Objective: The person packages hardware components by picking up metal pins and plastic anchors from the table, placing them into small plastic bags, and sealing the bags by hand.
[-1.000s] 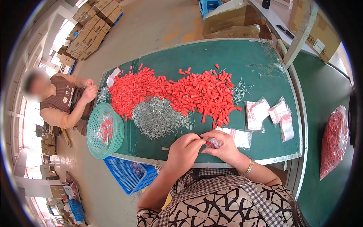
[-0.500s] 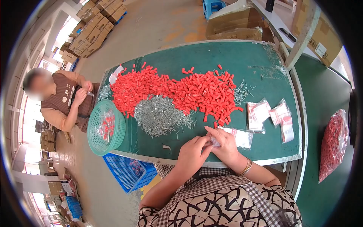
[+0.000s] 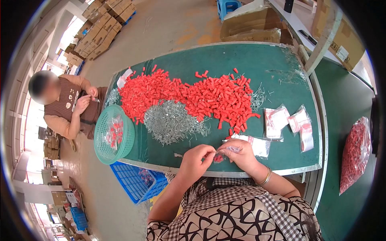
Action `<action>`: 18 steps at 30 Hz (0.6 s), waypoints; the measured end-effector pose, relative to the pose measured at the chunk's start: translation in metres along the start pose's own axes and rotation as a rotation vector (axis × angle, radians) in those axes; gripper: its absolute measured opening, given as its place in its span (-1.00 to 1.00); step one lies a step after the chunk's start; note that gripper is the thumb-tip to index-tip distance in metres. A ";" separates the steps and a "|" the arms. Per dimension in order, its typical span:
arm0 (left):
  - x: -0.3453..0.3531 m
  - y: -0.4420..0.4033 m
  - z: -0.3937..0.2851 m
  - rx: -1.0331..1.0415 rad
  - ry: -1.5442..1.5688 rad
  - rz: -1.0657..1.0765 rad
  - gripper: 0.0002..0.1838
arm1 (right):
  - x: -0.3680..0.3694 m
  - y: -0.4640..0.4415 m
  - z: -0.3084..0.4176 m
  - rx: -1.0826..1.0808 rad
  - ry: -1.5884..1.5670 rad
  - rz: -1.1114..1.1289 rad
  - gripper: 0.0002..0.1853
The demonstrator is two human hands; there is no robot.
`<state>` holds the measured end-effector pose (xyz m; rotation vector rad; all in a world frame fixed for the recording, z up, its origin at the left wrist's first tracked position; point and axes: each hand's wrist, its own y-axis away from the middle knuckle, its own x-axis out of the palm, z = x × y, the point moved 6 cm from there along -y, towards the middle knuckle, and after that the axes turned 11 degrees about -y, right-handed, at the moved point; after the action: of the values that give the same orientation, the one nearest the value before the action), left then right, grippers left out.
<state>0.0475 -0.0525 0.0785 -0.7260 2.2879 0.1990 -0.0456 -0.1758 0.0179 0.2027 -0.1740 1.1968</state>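
Near the front edge of the green table, my right hand (image 3: 242,155) is closed on a small clear plastic bag (image 3: 218,158) with red pieces in it. My left hand (image 3: 198,160) pinches at the bag's edge, its fingertips close to those of my right hand. Beyond my hands lies a heap of red plastic caps (image 3: 217,96), with a pile of grey metal screws or nails (image 3: 171,122) in front of it. Flat packs of clear bags (image 3: 259,147) lie just beyond my right hand.
A green basket (image 3: 128,138) with bagged red pieces stands at the table's left edge, above a blue crate (image 3: 132,186). A co-worker (image 3: 66,100) sits at the left. More bag packs (image 3: 276,120) and a large bag of red pieces (image 3: 354,156) are at the right.
My hands have drawn slightly apart at the fingertips, and the bag with red pieces now hangs visible between them. The co-worker's hands have shifted, with a small bag between them.
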 end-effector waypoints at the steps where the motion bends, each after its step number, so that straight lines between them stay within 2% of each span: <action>1: 0.000 0.001 0.002 -0.034 0.063 -0.043 -0.91 | -0.001 0.000 -0.002 -0.006 -0.057 -0.020 -0.91; 2: 0.001 0.001 0.004 -0.068 0.126 -0.085 -0.90 | -0.001 -0.001 -0.007 -0.012 -0.114 -0.041 -0.91; 6: 0.010 0.000 0.006 -0.038 0.028 -0.112 -0.85 | -0.002 -0.002 -0.011 -0.012 -0.199 -0.077 -0.93; 9: 0.011 -0.004 0.008 -0.022 -0.036 -0.092 -0.85 | -0.002 -0.002 -0.005 0.006 -0.113 -0.097 -0.94; 12: 0.010 -0.005 0.010 -0.024 -0.023 -0.105 -0.86 | -0.005 -0.003 0.000 -0.098 -0.007 -0.120 -0.95; 18: 0.011 -0.007 0.012 -0.049 0.041 -0.117 -0.89 | -0.004 -0.003 0.001 -0.086 -0.052 -0.120 -0.96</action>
<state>0.0521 -0.0588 0.0626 -0.8940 2.2772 0.1869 -0.0442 -0.1803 0.0174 0.1666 -0.2556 1.0633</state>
